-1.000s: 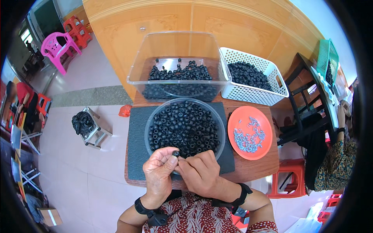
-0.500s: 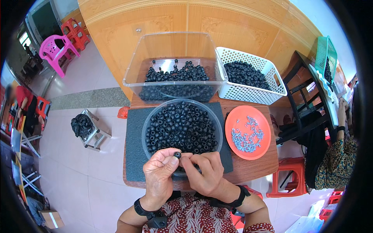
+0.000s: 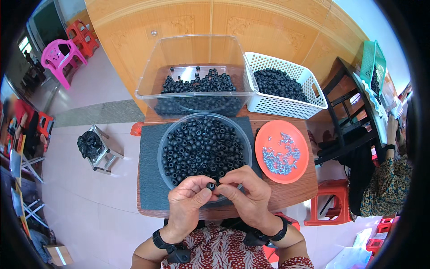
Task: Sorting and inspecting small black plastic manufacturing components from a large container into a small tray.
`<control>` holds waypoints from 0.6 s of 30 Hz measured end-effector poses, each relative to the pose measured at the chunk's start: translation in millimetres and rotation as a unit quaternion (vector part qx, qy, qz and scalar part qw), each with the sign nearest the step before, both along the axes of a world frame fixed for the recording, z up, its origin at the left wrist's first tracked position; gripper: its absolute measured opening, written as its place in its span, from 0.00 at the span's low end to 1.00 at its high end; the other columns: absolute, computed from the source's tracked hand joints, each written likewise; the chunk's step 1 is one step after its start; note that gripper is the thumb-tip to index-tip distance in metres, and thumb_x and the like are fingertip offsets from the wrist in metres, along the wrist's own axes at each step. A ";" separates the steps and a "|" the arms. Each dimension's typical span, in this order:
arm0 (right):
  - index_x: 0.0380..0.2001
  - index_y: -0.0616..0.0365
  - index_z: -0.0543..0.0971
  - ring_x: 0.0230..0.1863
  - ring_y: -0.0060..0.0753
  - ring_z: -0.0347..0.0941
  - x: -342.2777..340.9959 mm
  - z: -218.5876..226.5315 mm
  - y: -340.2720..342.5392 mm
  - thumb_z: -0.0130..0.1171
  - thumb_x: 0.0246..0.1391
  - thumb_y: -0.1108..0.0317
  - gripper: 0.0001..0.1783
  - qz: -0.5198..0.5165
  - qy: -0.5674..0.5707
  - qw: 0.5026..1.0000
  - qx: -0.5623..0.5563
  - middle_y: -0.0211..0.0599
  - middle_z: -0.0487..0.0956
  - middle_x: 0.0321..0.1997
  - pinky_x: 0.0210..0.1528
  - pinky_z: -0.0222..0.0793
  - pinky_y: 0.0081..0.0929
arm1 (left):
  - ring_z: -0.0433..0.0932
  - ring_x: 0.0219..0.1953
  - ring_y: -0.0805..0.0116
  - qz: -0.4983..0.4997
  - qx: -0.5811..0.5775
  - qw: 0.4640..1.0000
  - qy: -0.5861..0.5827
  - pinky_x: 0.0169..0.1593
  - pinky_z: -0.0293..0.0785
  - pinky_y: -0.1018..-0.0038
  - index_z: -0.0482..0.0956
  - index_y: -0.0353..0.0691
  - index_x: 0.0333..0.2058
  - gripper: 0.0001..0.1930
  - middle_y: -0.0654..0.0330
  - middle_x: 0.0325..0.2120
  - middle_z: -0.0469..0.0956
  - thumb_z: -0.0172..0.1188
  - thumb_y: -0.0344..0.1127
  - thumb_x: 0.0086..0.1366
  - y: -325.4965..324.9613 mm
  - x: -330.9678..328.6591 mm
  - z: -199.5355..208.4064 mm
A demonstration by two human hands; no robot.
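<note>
My left hand (image 3: 190,198) pinches a small black round piece (image 3: 211,185) with a hole in its end between thumb and forefinger. Close against it, my right hand (image 3: 249,193) has thumb and forefinger pressed together at the piece's side. Whatever the right fingertips hold is too small and hidden to make out. Both hands hover over the near rim of a clear round tub (image 3: 160,145), which is filled with similar black pieces (image 3: 201,143). Right of the tub, an orange plate (image 3: 270,127) bears many tiny shiny silvery pieces (image 3: 278,162).
Under the tub lies a dark mat (image 3: 149,179) on a brown wooden table (image 3: 293,197). Behind stand a clear rectangular bin (image 3: 188,47) and a white perforated basket (image 3: 280,106), both holding black pieces. At right, another person's arm (image 3: 390,134) shows near a red stool (image 3: 329,197).
Both hands have shifted slightly down and right with the black piece. My right hand has turned, its thumb now showing against the piece. The whole view has shifted slightly.
</note>
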State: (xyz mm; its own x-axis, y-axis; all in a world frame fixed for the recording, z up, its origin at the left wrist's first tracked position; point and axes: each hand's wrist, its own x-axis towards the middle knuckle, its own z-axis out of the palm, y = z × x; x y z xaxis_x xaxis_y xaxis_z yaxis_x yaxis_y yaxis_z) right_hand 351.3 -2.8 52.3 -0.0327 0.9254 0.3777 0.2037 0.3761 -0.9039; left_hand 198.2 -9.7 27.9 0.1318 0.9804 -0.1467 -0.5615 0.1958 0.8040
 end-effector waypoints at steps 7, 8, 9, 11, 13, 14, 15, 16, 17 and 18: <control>0.34 0.64 0.78 0.33 0.25 0.71 1.5 -7.8 -5.1 0.62 0.48 0.79 0.08 0.014 -0.021 1.000 0.019 0.37 0.77 0.35 0.35 0.68 0.20 | 0.78 0.31 0.71 -0.001 0.013 1.000 0.019 0.38 0.78 0.77 0.75 0.29 0.40 0.13 0.56 0.33 0.78 0.63 0.27 0.58 -2.5 3.1 1.4; 0.35 0.64 0.78 0.34 0.26 0.72 1.0 -7.4 -6.3 0.62 0.48 0.79 0.08 0.018 -0.002 1.000 -0.002 0.38 0.77 0.36 0.36 0.68 0.21 | 0.78 0.31 0.71 0.000 0.013 1.000 0.019 0.38 0.78 0.77 0.75 0.29 0.40 0.13 0.56 0.33 0.78 0.63 0.27 0.58 -3.4 2.1 1.1; 0.35 0.64 0.78 0.34 0.26 0.72 1.3 -7.0 -6.4 0.62 0.48 0.80 0.08 0.022 0.016 0.999 -0.023 0.38 0.77 0.36 0.37 0.68 0.21 | 0.78 0.32 0.73 -0.017 0.021 0.999 0.027 0.38 0.77 0.78 0.75 0.29 0.42 0.12 0.57 0.34 0.78 0.61 0.27 0.60 -4.0 0.8 0.7; 0.35 0.64 0.78 0.34 0.26 0.72 2.4 -8.0 -5.0 0.62 0.48 0.80 0.09 0.023 0.011 1.000 -0.013 0.38 0.77 0.35 0.36 0.68 0.21 | 0.77 0.34 0.75 -0.033 0.030 0.998 0.036 0.39 0.76 0.79 0.75 0.30 0.43 0.12 0.58 0.36 0.78 0.59 0.26 0.62 -4.1 0.6 0.9; 0.35 0.64 0.78 0.34 0.27 0.72 3.5 -8.0 -4.5 0.62 0.47 0.80 0.09 0.024 0.004 1.000 -0.003 0.37 0.77 0.35 0.36 0.68 0.22 | 0.76 0.34 0.75 -0.037 0.038 0.997 0.046 0.39 0.75 0.80 0.75 0.30 0.44 0.12 0.58 0.36 0.78 0.59 0.26 0.62 -4.7 0.4 0.7; 0.34 0.63 0.79 0.34 0.27 0.72 5.0 -6.4 -4.1 0.63 0.46 0.79 0.09 0.024 -0.028 0.999 0.013 0.36 0.78 0.34 0.36 0.68 0.22 | 0.76 0.34 0.75 -0.037 0.038 0.998 0.046 0.39 0.75 0.80 0.75 0.30 0.44 0.12 0.58 0.36 0.78 0.59 0.26 0.62 -4.7 0.3 0.3; 0.34 0.62 0.79 0.34 0.27 0.72 5.7 -4.5 -4.3 0.63 0.45 0.79 0.10 0.024 -0.061 0.997 0.029 0.36 0.78 0.34 0.35 0.67 0.23 | 0.76 0.34 0.75 -0.039 0.039 0.997 0.050 0.39 0.75 0.80 0.75 0.30 0.44 0.12 0.59 0.36 0.77 0.59 0.27 0.62 -5.0 0.1 0.5; 0.34 0.62 0.79 0.34 0.27 0.72 5.0 -3.0 -4.7 0.63 0.45 0.79 0.10 0.023 -0.061 0.997 0.029 0.36 0.78 0.34 0.35 0.67 0.23 | 0.76 0.34 0.76 -0.041 0.041 0.997 0.055 0.39 0.75 0.80 0.75 0.30 0.44 0.12 0.59 0.36 0.77 0.59 0.27 0.62 -5.2 -0.1 0.7; 0.34 0.61 0.80 0.33 0.31 0.72 3.9 -1.6 -5.2 0.63 0.45 0.78 0.09 0.016 -0.077 0.996 0.045 0.36 0.78 0.33 0.34 0.67 0.25 | 0.76 0.34 0.76 -0.042 0.040 0.997 0.054 0.39 0.75 0.80 0.75 0.30 0.44 0.12 0.59 0.36 0.77 0.59 0.27 0.62 -5.3 0.1 0.4; 0.33 0.60 0.80 0.32 0.35 0.72 3.2 -0.8 -5.3 0.64 0.45 0.77 0.09 0.010 -0.091 0.994 0.061 0.36 0.79 0.32 0.33 0.67 0.27 | 0.76 0.34 0.76 -0.039 0.040 0.997 0.048 0.39 0.75 0.80 0.75 0.30 0.44 0.12 0.59 0.36 0.77 0.59 0.27 0.62 -5.5 0.1 -0.5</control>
State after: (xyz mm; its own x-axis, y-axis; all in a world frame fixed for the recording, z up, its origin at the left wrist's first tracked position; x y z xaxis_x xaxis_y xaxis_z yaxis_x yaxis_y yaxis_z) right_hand 354.5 -8.1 51.4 -0.1287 0.8713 0.4735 0.3516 0.4866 -0.7998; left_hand 198.3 -15.2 27.5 0.1975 0.9767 -0.0843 -0.4671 0.1693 0.8678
